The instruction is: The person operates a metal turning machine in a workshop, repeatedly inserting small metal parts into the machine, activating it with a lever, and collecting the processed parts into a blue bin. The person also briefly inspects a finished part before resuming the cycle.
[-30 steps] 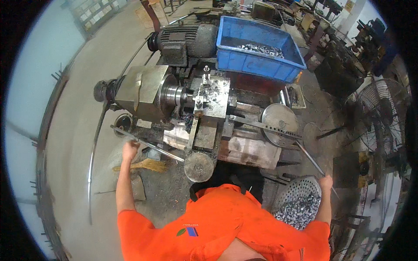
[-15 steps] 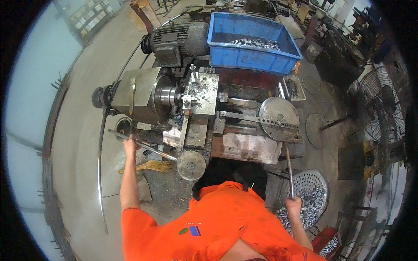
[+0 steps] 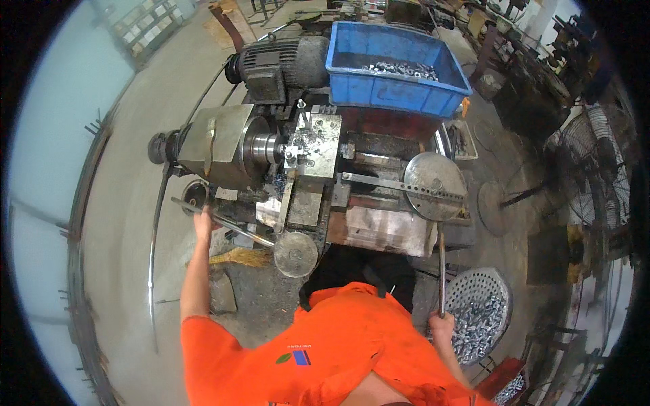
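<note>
Lathe: left hand closed on long lever, axis running right toward handwheel; right hand gripping upright rod below round disc.

A grey concrete floor carries everything here. On it stands a metal lathe, its dark motor at the far end. A blue plastic crate of small metal parts rests on the far side of the machine. Near the lathe's base a straw broom lies flat on the floor, just beside a grey block. To the right, a round perforated basket filled with shiny metal pieces sits close to the machine. Farther right a standing fan rests on the floor, with a round dark disc between it and the lathe.
</note>
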Tool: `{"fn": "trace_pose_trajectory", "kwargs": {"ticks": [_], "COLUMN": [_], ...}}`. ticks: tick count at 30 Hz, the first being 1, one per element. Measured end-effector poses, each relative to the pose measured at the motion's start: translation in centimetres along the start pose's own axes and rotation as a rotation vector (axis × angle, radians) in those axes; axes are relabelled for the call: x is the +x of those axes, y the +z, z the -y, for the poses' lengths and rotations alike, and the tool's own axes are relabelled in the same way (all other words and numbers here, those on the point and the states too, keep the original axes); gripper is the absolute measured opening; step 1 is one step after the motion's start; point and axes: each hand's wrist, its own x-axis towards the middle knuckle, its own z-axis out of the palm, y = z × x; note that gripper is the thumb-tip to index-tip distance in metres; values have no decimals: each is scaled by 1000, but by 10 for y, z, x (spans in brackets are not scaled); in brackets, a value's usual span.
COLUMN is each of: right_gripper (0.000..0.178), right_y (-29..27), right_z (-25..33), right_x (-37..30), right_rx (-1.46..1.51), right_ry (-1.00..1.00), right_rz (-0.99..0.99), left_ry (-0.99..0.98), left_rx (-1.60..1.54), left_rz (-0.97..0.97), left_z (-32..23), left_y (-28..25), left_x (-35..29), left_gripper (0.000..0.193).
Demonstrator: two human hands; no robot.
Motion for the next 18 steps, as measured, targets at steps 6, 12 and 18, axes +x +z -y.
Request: {"fn": "trace_pose_trajectory", "kwargs": {"ticks": [6, 12, 18], "right_gripper": [21, 37, 64], "right_y": [-34, -144, -144], "right_z": [-21, -20, 21], "right_x": [28, 147, 229], "right_rx": [-355, -1024, -1102], "right_ry": [-145, -274, -262], "right_rz": [-64, -364, -623], "left_ry": [-70, -117, -77], "left_rx": [163, 147, 85], "left_rz": [43, 86, 168], "left_z": [-2, -8, 5], "left_y": [-9, -3, -7], "left_x": [11, 4, 6], "left_gripper": [36, 38, 47]}}
